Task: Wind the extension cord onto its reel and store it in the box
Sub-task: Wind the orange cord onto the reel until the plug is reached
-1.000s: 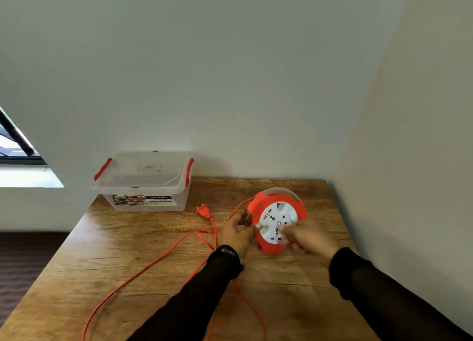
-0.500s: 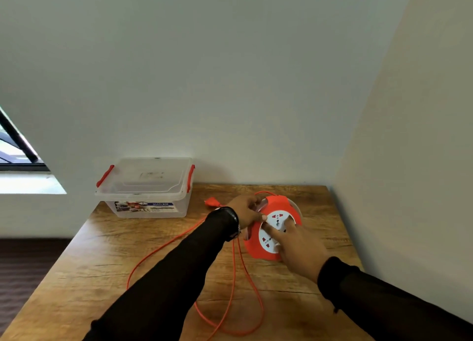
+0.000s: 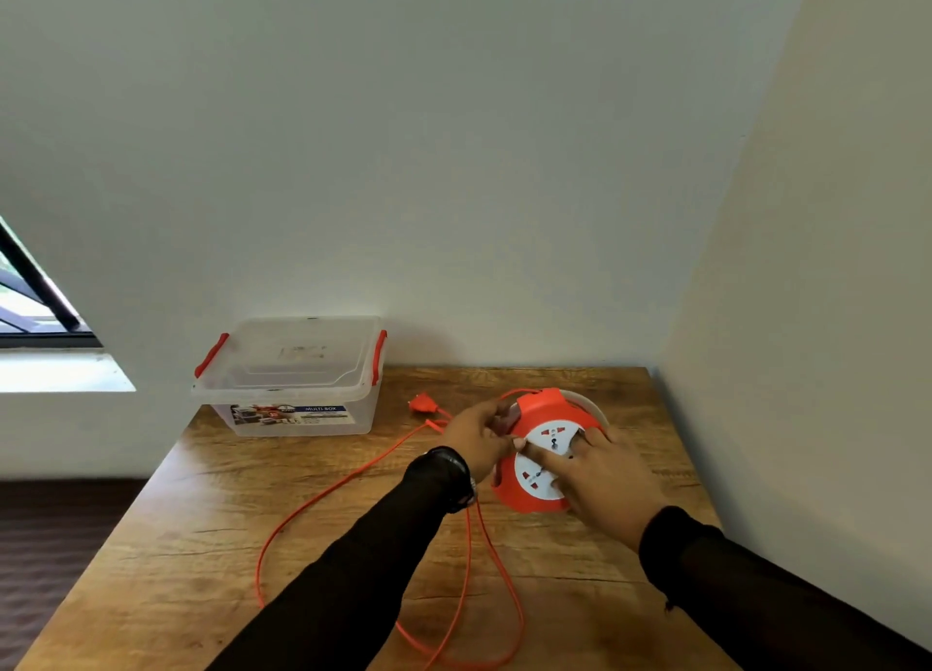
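An orange reel [image 3: 543, 407] with a white socket face stands tilted on the wooden table [image 3: 201, 529], near the right wall. My left hand [image 3: 479, 436] grips the reel's left rim, where the cord runs in. My right hand [image 3: 602, 479] lies on the socket face with fingers spread. The loose orange cord [image 3: 323, 494] loops across the table toward the near edge. Its plug [image 3: 422, 403] lies between the reel and the box. The clear plastic box [image 3: 297, 375], with red latches, stands at the back left with its lid on.
Walls close in behind the table and along its right side. A window [image 3: 30, 312] shows at the far left. The table's left edge drops to a dark floor [image 3: 60, 534].
The cord has drawn in: its long run to the front left has shrunk to a loop near my arms. My left hand moved up to the reel's rim, and the reel tilted.
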Demonstrator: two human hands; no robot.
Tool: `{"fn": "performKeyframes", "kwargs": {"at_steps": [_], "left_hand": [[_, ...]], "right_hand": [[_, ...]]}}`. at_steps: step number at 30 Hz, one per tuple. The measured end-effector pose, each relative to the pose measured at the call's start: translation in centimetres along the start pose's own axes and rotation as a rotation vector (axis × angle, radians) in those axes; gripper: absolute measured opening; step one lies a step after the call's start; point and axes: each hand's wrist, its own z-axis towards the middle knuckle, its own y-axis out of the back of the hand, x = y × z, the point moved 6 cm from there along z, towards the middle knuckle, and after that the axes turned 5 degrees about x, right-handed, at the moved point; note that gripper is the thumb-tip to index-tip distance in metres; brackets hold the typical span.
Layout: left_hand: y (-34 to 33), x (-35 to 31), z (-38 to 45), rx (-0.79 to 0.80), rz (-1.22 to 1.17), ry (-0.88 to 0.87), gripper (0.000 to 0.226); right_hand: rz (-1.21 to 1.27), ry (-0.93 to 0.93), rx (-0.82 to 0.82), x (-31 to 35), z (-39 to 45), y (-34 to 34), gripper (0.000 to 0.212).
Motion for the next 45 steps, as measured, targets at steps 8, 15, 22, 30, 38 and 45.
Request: {"fn": "performKeyframes", "kwargs": {"at_steps": [8,15,22,30,38,45], "left_hand": [[-0.5,1.2,-0.1,-0.086,-0.124,-0.011,0.043],[-1.1,1.7,-0.6,-0.122,-0.177,-0.031,0.045],[-1.9,2.0,-1.4,-0.179,-0.273,-0.019,0.044],[-2.9,2.9,-1.7,-0.3,-0.273,-0.063,0.037],[-3.3,3.5,-2.4,-0.314,-0.39,-0.031,0.042],[0.2,3.4,-3.9,-0.614,0.065,-0.136,0.034]], "right_hand": [[0.239,-0.187,-0.094,-0.1,-0.4,-1.0,0.06],[0.448,-0.307,-0.139,-0.1,-0.8,-1.4,0.06],[0.739,-0.439,-0.15,-0.3,-0.9,-2.4,0.064],[1.084,-0.544,-0.21,-0.5,-1.0,-3.6,0.063],[1.054,-0.521,-0.14,-1.0,-0.6,-3.3,0.064],[0.919,-0.554,-0.045,-2.3,-0.9,-3.0,0.068]]}}
